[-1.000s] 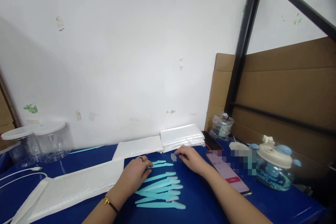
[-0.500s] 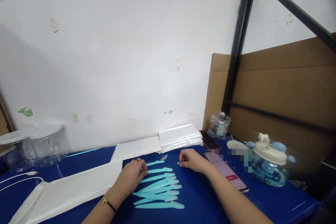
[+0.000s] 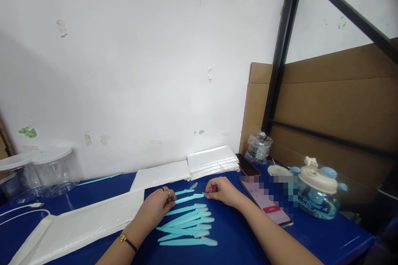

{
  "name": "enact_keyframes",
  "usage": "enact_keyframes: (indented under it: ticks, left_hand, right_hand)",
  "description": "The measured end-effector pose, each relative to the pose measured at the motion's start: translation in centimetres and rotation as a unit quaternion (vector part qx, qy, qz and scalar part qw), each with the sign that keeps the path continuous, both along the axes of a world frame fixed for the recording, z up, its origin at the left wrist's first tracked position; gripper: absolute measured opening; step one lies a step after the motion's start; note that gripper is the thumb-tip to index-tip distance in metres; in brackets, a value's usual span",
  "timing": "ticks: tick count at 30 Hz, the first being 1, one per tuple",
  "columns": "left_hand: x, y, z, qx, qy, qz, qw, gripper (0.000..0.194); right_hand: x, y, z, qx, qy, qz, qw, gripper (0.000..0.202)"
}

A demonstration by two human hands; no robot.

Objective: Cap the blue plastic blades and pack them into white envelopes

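Observation:
My left hand (image 3: 157, 206) is closed, its fingers pinching the handle end of a turquoise eyebrow razor (image 3: 189, 198) that points right. My right hand (image 3: 222, 191) pinches a small clear blade cap (image 3: 205, 194) just off the razor's tip; whether the two touch I cannot tell. Another loose clear cap (image 3: 193, 186) lies on the blue table behind them. One turquoise razor (image 3: 185, 192) sits just beyond the held one, partly hidden by my left hand. Several more razors (image 3: 188, 242) lie in a row nearer to me, some crossing, their blade ends to the right.
White padded mailers (image 3: 213, 158) are stacked against the wall, and a larger mailer (image 3: 90, 223) lies left. Clear jars (image 3: 57, 172) stand far left beside a white cable. To the right are a lit phone (image 3: 264, 205), a dark phone (image 3: 248, 165) and a water bottle (image 3: 319, 190).
My right hand has moved left, bringing the clear cap close to the razor's tip. The razor in my left hand has tilted slightly upward at its tip.

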State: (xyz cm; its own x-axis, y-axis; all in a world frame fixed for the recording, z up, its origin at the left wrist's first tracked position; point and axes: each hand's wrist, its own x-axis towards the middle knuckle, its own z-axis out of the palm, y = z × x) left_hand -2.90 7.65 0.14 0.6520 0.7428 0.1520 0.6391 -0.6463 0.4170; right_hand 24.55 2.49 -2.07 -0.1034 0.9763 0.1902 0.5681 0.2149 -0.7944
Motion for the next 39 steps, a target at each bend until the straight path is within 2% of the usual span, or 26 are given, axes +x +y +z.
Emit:
enact_keyframes:
  ticks: [6, 8, 11, 18, 20, 23, 26, 29, 33, 39]
  left_hand:
    - [0.2, 0.0, -0.3, 0.008, 0.006, -0.024, 1.000, 0.014]
    - [0.2, 0.0, -0.4, 0.004, 0.002, -0.022, 1.000, 0.013]
    - [0.4, 0.0, -0.4, -0.017, -0.009, -0.011, 1.000, 0.012]
    - [0.9, 0.2, -0.3, -0.060, -0.004, 0.000, 0.998, 0.012]
    - [0.8, 0.2, -0.3, -0.055, -0.015, -0.002, 0.998, 0.012]
    - [0.4, 0.4, -0.4, -0.009, -0.057, 0.011, 0.998, 0.017]
    - [-0.1, 0.8, -0.6, 0.038, -0.071, 0.032, 0.996, 0.024]
    - [-0.3, 1.1, -0.8, 0.040, -0.040, 0.045, 0.997, 0.019]
    - [0.0, 1.3, -1.1, 0.012, -0.009, 0.062, 0.998, 0.012]
    - [0.0, 1.4, -1.6, -0.004, -0.019, 0.067, 0.998, 0.012]
  right_hand:
    - [-0.6, -0.3, 0.1, 0.007, 0.012, 0.024, 1.000, 0.015]
    - [-0.5, -0.5, 0.3, 0.014, -0.016, 0.016, 1.000, 0.017]
    - [-0.2, -0.7, 0.6, 0.016, -0.066, 0.008, 0.998, 0.008]
    - [-1.2, -0.5, 1.0, -0.002, -0.092, 0.004, 0.996, 0.005]
    - [-1.4, -0.4, 1.2, 0.026, -0.117, 0.001, 0.993, 0.008]
    - [-1.9, 0.1, 1.4, 0.122, -0.146, 0.004, 0.982, 0.019]
    - [-2.5, 0.6, 1.4, 0.176, -0.188, 0.050, 0.965, 0.035]
    - [-2.6, 0.8, 1.4, 0.147, -0.257, 0.079, 0.952, 0.031]
    - [-2.0, 0.7, 1.7, 0.086, -0.332, 0.009, 0.939, 0.021]
    - [-1.3, 0.4, 2.0, 0.063, -0.351, -0.044, 0.933, 0.019]
